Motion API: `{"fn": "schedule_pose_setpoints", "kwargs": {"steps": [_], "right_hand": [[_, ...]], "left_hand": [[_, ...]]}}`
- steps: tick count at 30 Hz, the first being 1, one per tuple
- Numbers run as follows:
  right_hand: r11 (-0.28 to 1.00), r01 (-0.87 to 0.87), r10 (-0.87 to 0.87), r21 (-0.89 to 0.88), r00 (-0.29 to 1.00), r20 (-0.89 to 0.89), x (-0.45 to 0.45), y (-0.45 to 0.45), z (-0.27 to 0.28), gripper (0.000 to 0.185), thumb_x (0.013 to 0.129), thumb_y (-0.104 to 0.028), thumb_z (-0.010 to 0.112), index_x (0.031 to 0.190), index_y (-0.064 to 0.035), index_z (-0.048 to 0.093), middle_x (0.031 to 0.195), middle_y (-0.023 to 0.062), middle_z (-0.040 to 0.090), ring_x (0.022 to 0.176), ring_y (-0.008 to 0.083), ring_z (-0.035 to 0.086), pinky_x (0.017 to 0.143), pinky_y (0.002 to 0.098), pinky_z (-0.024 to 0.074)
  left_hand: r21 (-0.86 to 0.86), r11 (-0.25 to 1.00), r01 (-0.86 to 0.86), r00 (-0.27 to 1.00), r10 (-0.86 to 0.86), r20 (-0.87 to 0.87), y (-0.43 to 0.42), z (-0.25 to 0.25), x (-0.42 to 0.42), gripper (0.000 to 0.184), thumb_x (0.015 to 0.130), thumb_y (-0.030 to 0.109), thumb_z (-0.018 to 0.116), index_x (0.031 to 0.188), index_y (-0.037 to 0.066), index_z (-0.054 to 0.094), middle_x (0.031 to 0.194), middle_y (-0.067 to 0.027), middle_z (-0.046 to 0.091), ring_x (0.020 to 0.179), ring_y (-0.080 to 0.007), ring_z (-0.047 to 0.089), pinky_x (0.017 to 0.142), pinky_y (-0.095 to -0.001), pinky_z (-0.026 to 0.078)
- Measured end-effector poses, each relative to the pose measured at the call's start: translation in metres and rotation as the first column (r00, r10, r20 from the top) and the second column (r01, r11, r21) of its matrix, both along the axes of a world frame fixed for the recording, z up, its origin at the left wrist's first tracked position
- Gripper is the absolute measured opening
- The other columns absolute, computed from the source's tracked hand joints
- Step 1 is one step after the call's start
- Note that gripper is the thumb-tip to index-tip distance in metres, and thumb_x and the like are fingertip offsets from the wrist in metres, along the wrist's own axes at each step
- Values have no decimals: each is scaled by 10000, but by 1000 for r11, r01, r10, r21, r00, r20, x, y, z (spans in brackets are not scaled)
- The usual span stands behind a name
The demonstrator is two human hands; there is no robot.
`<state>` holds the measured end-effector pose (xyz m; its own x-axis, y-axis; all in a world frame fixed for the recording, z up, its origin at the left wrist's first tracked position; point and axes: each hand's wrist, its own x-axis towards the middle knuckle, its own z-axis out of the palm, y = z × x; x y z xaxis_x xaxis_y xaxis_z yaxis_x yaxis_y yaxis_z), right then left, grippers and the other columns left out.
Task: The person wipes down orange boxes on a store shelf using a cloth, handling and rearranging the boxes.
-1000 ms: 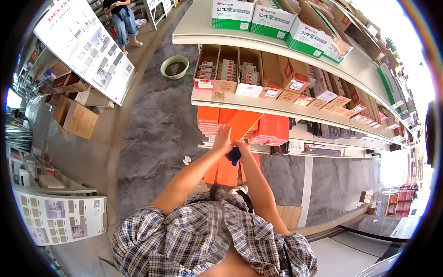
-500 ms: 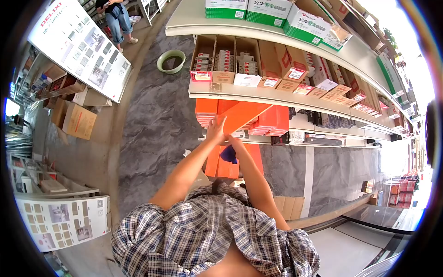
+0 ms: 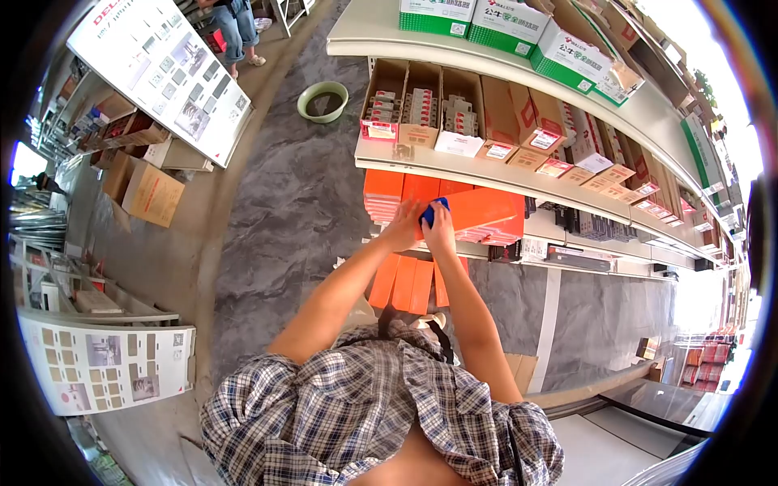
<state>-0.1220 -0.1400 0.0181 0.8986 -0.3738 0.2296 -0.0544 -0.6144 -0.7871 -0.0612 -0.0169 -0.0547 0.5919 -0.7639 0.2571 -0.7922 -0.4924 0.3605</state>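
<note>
A long orange box (image 3: 480, 211) lies at an angle over other orange boxes on the lower shelf. Around its left end is my left hand (image 3: 400, 230), with its fingertips partly hidden. My right hand (image 3: 440, 236) is closed on a bunched blue cloth (image 3: 434, 211), pressed against that same end, close beside my left fingers. Upright orange boxes (image 3: 383, 190) stand on the shelf just behind my left hand. More orange boxes (image 3: 403, 283) are below my forearms, near the floor.
Above my hands, a shelf edge (image 3: 454, 168) carries open cartons (image 3: 420, 109) of small switch-like parts. Green-and-white boxes (image 3: 506, 28) fill the top shelf. On the floor at left are a green basin (image 3: 322, 102) and a display board (image 3: 174, 81). Another person (image 3: 235, 32) stands beyond.
My right hand has raised the blue cloth from below the box to its left end. The orange box has swung to a flatter angle. The whole view has shifted slightly.
</note>
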Motion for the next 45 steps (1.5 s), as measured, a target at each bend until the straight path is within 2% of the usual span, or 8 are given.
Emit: {"fn": "schedule_pose_setpoints", "kwargs": {"steps": [5,7,14,22,28,34,40,45], "right_hand": [[904,-191,168,-383,981,-93,2,-15,-13,349,728,-115,583,1052,-16,500,1199,131,505,1228,296,376,1032,413,294],[885,-178,161,-431,984,-76,1,-26,-15,347,710,-104,581,1035,-12,503,1198,130,506,1224,300,379,1036,422,282],[844,185,-232,-503,972,-30,2,-72,-27,411,673,-103,575,1057,12,482,1271,191,426,1246,355,328,1046,468,242],[866,-322,271,-383,945,-182,17,-6,-19,544,714,-146,592,1212,15,445,1313,154,410,1264,322,320,1060,410,257],[838,-332,284,-432,943,-174,20,-24,-26,515,702,-133,599,1195,-30,492,1313,110,427,1265,299,327,1057,385,271],[859,63,-198,-509,956,-215,12,-71,-15,573,719,-249,580,1264,-116,464,1398,158,300,1303,360,228,1064,451,224],[842,39,-189,-537,955,-227,24,-51,-23,575,747,-218,539,1271,-15,418,1379,174,325,1303,345,240,1074,409,224],[820,-280,215,-500,959,-184,27,-5,-23,488,781,-189,504,1240,-29,456,1339,157,387,1283,318,295,1067,392,251]], "left_hand": [[-3,999,-37,999,37,21,-5,5,1,736,697,229,637,1289,-66,314,1330,-320,233,1259,-474,192,1035,-511,243],[-83,983,-166,889,113,-443,3,41,-8,917,592,133,699,1346,-46,208,1366,-294,179,1278,-443,198,1045,-440,270],[62,993,-101,916,117,-383,4,50,-4,984,567,104,710,1364,-25,148,1383,-266,144,1263,-442,238,1029,-432,308],[-188,977,-98,964,46,-261,2,18,14,958,644,195,716,1344,-92,128,1371,-304,174,1299,-416,178,1070,-415,226],[-157,983,-97,970,58,-237,7,32,11,978,576,96,705,1342,-90,125,1351,-283,244,1201,-454,325,976,-436,362],[171,956,-238,916,280,-287,3,55,5,1069,540,139,738,1381,-13,97,1398,-220,233,1090,-369,495,838,-409,470],[200,953,-227,886,288,-365,3,60,5,1057,553,170,736,1375,-23,100,1392,-240,238,1018,-368,543,760,-417,497],[66,976,-209,947,219,-234,-3,23,16,893,615,156,675,1335,-16,176,1365,-290,232,1074,-403,499,805,-438,488]]}}
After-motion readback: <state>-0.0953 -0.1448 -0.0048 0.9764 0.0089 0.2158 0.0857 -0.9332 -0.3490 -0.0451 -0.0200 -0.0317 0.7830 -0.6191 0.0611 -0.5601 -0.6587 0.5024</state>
